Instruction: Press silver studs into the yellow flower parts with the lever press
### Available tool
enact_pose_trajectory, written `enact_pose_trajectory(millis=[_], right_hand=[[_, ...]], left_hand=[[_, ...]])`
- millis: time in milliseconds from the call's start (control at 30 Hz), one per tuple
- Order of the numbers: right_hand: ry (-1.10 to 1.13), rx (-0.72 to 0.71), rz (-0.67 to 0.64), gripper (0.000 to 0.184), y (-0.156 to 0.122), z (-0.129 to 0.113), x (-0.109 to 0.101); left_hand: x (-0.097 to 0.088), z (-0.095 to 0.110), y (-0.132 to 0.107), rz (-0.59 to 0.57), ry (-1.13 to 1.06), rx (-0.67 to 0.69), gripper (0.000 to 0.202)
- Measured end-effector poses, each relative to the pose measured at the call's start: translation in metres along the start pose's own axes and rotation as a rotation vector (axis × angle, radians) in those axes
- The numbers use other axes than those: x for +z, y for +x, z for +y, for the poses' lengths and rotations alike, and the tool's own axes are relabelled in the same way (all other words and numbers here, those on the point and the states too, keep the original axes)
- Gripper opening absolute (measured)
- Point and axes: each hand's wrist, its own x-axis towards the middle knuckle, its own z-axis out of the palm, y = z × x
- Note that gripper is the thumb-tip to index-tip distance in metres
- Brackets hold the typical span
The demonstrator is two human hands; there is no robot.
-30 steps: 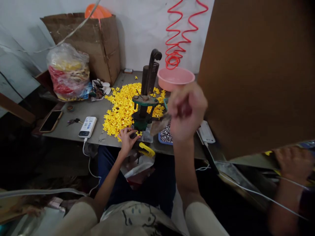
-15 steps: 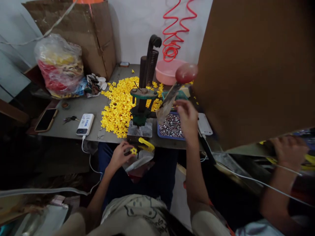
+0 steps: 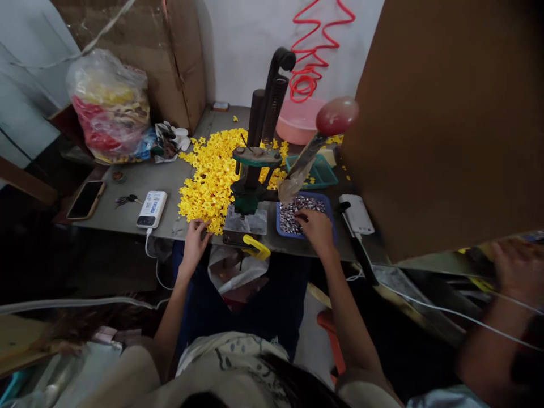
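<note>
A green hand press (image 3: pixel 251 187) stands at the table's front edge, its lever ending in a red knob (image 3: pixel 337 115) raised to the right. My left hand (image 3: pixel 195 237) rests at the near edge of a heap of small yellow plastic parts (image 3: pixel 212 181), fingers curled onto them. My right hand (image 3: pixel 315 226) reaches into a blue tray (image 3: pixel 329 201) of small metal pieces, fingers bent down among them. A plastic bag (image 3: pixel 233 272) hangs under the press by a yellow clamp (image 3: pixel 255 246).
On the grey table (image 3: pixel 131 184) lie a white power bank (image 3: pixel 152 208), a phone (image 3: pixel 86 199), keys (image 3: pixel 126 199), a stuffed plastic bag (image 3: pixel 109 107), a pink bowl (image 3: pixel 297 119) and a green tray (image 3: pixel 318 170). Another person's hand (image 3: pixel 516 269) works at the right, below a large brown board (image 3: pixel 450 113).
My right hand let go of the lever knob, which swung up, and dropped into the blue tray. My left hand took a yellow part off the press base, then returned to the heap.
</note>
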Motion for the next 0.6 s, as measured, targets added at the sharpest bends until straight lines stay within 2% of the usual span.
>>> enact_pose_trajectory(millis=[133, 300, 367, 500, 600], right_hand=[[0.056, 0.039, 0.06, 0.015, -0.003, 0.01, 0.004], [0.047, -0.078, 0.119, 0.013, -0.002, 0.028, 0.01], [0.031, -0.081, 0.128, 0.014, -0.001, 0.032, 0.011], [0.023, -0.073, 0.129, 0.017, 0.0, 0.032, 0.013], [0.052, -0.058, 0.2, 0.02, 0.0, 0.03, 0.014]], left_hand=[[0.003, -0.009, 0.004, -0.019, 0.068, 0.055, 0.03], [-0.003, -0.006, 0.001, -0.046, 0.155, 0.063, 0.02], [-0.005, -0.005, -0.001, -0.052, 0.16, 0.063, 0.019], [-0.006, -0.003, -0.002, -0.069, 0.126, 0.095, 0.028], [-0.006, -0.002, -0.002, -0.011, 0.009, 0.066, 0.023]])
